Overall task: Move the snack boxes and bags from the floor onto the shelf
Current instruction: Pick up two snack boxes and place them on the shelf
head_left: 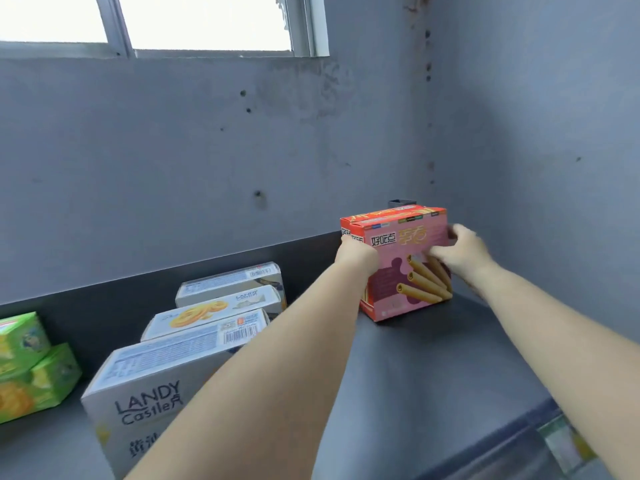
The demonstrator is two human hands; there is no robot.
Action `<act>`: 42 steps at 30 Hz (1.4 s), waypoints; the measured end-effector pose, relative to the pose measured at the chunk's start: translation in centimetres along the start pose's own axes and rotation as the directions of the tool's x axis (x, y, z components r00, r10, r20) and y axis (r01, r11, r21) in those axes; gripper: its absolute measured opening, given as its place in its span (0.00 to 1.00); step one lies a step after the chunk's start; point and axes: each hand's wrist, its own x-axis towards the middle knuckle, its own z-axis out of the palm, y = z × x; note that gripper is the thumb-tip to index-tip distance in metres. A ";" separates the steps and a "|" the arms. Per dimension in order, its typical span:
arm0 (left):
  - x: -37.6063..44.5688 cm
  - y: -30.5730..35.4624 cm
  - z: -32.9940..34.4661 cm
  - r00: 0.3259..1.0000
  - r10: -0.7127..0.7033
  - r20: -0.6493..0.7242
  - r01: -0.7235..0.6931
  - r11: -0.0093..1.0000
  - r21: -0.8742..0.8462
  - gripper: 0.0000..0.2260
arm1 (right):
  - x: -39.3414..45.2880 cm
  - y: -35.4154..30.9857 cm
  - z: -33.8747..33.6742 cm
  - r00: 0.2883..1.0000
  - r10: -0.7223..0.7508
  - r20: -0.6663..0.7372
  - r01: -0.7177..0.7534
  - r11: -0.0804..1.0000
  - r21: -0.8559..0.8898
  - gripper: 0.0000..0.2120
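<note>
A pink and orange wafer-roll snack box stands upright on the dark shelf, near its back right corner. A second orange box of the same kind stands close behind it, mostly hidden. My left hand grips the front box's left edge. My right hand holds its right side, fingers wrapped over the front face. Both forearms reach in from the bottom of the view.
Several white Landy Castle cookie boxes stand in a row on the shelf's left part. Two green snack boxes are stacked at the far left. Grey walls close the shelf at the back and right. A window sits above.
</note>
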 end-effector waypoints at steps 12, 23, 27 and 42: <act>-13.6 1.6 -21.7 0.827 0.518 -0.218 -0.271 0.707 0.653 0.09 | -9.4 -18.5 9.5 0.718 -0.690 0.088 0.695 0.706 -0.133 0.16; -39.4 -17.2 -49.0 0.753 0.269 -0.600 0.502 0.354 0.789 0.15 | -40.9 -40.2 28.0 0.206 -0.817 0.538 0.919 0.350 0.181 0.18; -50.1 -23.2 -54.9 0.658 0.141 -0.740 0.686 0.293 0.666 0.16 | -54.8 -44.7 33.2 0.016 -0.830 0.558 0.908 0.246 0.339 0.18; -79.6 -50.0 -60.4 0.198 -0.414 -0.888 0.978 0.141 0.153 0.15 | -94.4 -41.0 46.2 -0.563 -0.603 0.566 0.594 0.181 0.784 0.19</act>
